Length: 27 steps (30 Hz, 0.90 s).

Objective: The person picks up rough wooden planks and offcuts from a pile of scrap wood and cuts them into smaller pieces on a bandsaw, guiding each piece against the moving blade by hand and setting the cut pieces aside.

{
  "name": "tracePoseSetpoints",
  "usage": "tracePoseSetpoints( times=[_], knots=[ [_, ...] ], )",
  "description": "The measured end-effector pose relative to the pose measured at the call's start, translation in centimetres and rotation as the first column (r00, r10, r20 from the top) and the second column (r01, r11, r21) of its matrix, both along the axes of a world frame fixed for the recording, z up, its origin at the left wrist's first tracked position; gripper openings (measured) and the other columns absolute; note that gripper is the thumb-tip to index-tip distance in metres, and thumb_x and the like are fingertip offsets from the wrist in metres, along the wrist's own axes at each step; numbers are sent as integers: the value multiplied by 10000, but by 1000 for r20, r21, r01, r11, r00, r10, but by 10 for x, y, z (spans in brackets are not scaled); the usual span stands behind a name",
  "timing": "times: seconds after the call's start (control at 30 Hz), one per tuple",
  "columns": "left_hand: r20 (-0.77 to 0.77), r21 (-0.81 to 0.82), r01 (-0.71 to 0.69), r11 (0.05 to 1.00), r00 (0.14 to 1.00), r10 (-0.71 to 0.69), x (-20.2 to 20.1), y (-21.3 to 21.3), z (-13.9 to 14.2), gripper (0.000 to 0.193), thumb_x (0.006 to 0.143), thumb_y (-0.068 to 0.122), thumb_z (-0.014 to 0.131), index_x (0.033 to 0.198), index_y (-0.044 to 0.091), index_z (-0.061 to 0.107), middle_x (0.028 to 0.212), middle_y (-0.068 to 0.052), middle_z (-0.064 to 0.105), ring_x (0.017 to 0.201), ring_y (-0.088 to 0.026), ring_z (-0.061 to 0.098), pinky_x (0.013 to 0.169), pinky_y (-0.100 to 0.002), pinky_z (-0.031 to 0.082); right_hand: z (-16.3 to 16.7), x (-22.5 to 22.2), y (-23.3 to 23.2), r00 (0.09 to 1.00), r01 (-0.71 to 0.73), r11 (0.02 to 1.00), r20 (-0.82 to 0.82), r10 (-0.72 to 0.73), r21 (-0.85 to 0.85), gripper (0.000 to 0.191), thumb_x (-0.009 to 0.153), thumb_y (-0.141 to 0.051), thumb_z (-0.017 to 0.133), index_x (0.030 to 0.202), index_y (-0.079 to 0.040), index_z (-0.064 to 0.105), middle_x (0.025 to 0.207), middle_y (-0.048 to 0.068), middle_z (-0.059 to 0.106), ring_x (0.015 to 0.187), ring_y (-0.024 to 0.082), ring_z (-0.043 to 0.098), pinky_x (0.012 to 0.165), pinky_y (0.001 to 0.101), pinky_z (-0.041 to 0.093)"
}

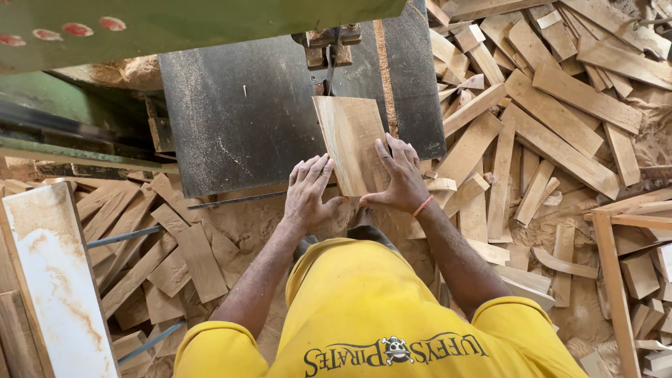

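Note:
A flat, light wooden board (348, 136) lies on the dark, sawdust-dusted metal saw table (238, 119). Its far end touches the thin vertical saw blade (329, 70) under the blade guide. My left hand (306, 192) presses against the board's near left edge, fingers spread and thumb at the near corner. My right hand (401, 178), with an orange band at the wrist, rests flat on the board's near right side. My yellow shirt fills the bottom of the view.
A heap of cut wooden offcuts (546, 126) covers the ground to the right of the table, and more slats (161, 245) lie at the left. A pale plank (56, 280) leans at the lower left. The green machine body (140, 28) spans the top left. Sawdust covers the floor.

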<state>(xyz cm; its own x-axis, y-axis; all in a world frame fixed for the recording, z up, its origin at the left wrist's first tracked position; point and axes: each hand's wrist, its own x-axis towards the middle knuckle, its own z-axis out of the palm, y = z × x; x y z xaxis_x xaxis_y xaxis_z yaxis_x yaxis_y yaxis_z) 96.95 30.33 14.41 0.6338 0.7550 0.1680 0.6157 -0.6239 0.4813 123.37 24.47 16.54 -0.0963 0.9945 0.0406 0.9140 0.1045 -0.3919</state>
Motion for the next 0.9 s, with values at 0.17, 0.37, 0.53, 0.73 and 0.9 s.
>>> tracePoseSetpoints(
  times=[0.17,0.37,0.53,0.73,0.9],
  knots=[
    [1,1,12,1000,1000,-12,0,5,-1,883,788,462,825,1484,26,500,1545,-130,473,1467,-277,373,1247,-466,236,1,0,3,1000,13,999,-18,-13,33,1378,558,-811,839,1591,-45,347,1584,317,337,1491,476,288,1239,554,216],
    [4,27,18,999,1000,-18,1,5,-1,885,794,451,826,1493,19,497,1539,-137,467,1461,-284,370,1243,-472,239,2,1,5,999,4,998,-53,-1,60,1370,556,-797,853,1578,-21,373,1578,324,348,1480,476,308,1224,561,267],
    [15,7,22,1000,1000,-22,2,6,1,882,784,425,838,1483,11,492,1536,-138,462,1463,-296,368,1241,-470,247,2,2,7,998,1,997,-68,5,80,1361,544,-788,859,1567,-19,396,1571,324,359,1468,463,331,1222,559,285],
    [-9,-3,21,1000,1000,-21,4,8,3,905,763,378,857,1496,10,476,1545,-144,446,1469,-296,356,1247,-467,242,1,4,10,998,-3,999,-63,6,52,1388,544,-816,852,1560,13,397,1560,351,342,1463,484,327,1200,581,310],
    [-40,-13,8,1000,999,-8,7,11,2,906,762,360,859,1500,11,464,1547,-152,437,1471,-293,347,1250,-469,231,1,4,16,997,7,999,-80,-3,47,1394,528,-827,839,1549,21,413,1565,351,353,1449,479,346,1194,576,329]
  ],
)
